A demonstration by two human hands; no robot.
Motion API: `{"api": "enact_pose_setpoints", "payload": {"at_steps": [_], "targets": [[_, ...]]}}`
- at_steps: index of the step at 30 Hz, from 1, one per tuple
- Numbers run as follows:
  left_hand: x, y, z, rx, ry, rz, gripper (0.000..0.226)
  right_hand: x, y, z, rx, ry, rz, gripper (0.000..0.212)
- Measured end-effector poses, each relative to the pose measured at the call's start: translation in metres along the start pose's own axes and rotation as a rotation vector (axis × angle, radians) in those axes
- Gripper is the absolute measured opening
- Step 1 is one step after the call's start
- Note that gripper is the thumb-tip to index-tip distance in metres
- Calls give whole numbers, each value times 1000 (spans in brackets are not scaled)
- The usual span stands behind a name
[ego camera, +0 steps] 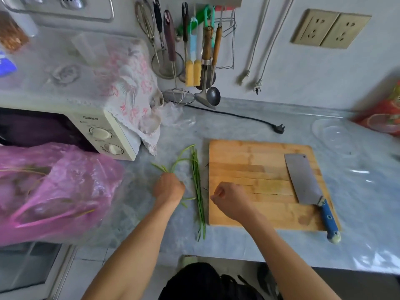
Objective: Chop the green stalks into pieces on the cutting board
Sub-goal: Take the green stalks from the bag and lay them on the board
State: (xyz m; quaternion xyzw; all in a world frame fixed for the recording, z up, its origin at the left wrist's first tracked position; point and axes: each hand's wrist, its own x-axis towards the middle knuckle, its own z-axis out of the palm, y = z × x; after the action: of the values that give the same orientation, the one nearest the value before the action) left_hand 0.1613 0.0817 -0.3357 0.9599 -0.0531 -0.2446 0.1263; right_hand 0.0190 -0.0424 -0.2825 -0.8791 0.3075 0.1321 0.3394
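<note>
Left hand point(168, 188): fist gripping a few thin green stalks point(179, 158).
Right hand point(230, 201): curled, apparently empty.
Loose bundle of stalks point(198, 191): on counter, beside bare wooden cutting board point(249, 161).
Blue-handled steel cleaver point(307, 182): resting on board.
Advice: gather, align ends, transfer together.

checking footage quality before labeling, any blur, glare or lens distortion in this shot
Head view: wide-angle bending curves the counter edge and wall; the red bag at the right edge is smeared; glare streaks the countertop at right; cutting board, cleaver and both hands, left hand, right hand, are fairly sharp.
</note>
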Motion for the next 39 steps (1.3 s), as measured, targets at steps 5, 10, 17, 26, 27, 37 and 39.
{"api": "enact_pose_setpoints", "payload": {"at_steps": [5,10,17,26,27,37,39], "targets": [[9,5,3,149,-7,121,33,14,-15,15,-65,-14,23,17],[19,-15,7,-179,65,87,34,27,-31,25,-129,-83,102,24],[32,-58,7,-1057,-67,-87,8,39,-65,54,-223,-144,102,21],[6,-72,0,-1741,-323,-254,25,48,-72,75,-344,-9,118,39],[5,-73,-2,-1775,-342,-264,25,48,-72,75,-345,0,114,39],[8,-80,-17,-1936,-445,-240,20,72,-87,42,-253,40,89,21],[12,-76,-20,-1919,-466,-222,17,87,-88,35,-207,64,104,24]]}}
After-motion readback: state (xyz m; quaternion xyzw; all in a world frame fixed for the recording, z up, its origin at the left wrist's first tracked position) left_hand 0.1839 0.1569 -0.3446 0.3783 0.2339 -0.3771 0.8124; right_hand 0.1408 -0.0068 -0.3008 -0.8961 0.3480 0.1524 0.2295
